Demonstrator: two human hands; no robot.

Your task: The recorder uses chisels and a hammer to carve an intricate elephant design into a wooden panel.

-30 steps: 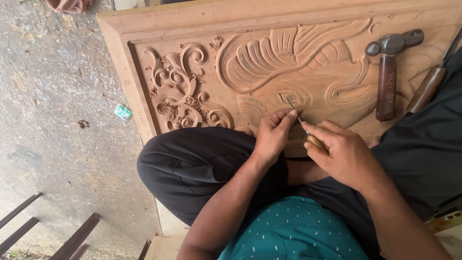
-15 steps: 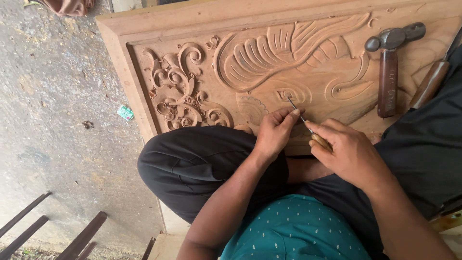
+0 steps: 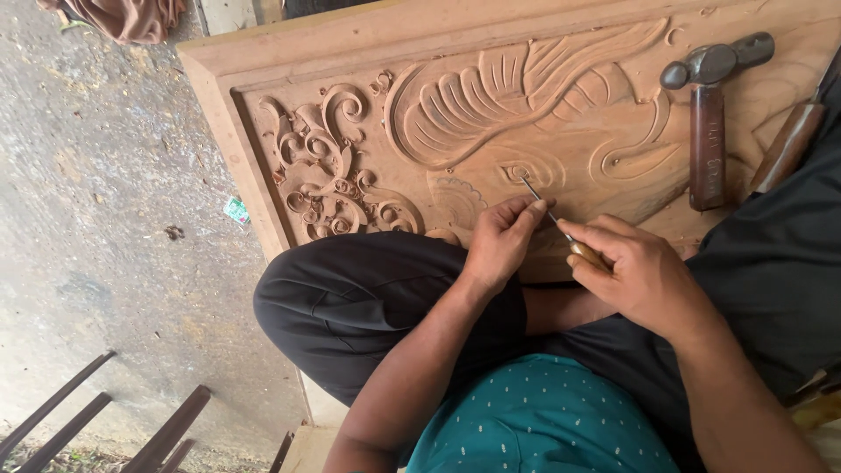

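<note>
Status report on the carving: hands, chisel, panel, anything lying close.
Left hand pinches the chisel shaft; right hand grips its handle. Tip on carved wooden panel. Hammer rests on the panel, apart.

A hammer (image 3: pixel 708 131) with a wooden handle lies on the wood, a second wooden handle (image 3: pixel 787 147) just beside it; brown cloth (image 3: pixel 131 17) sits on the concrete floor (image 3: pixel 96 219).

A carved wooden panel (image 3: pixel 491 114) lies flat on the grey concrete floor (image 3: pixel 96 228). A hammer (image 3: pixel 710 123) rests on the panel. A small green scrap (image 3: pixel 236 209) lies on the floor beside it.
</note>
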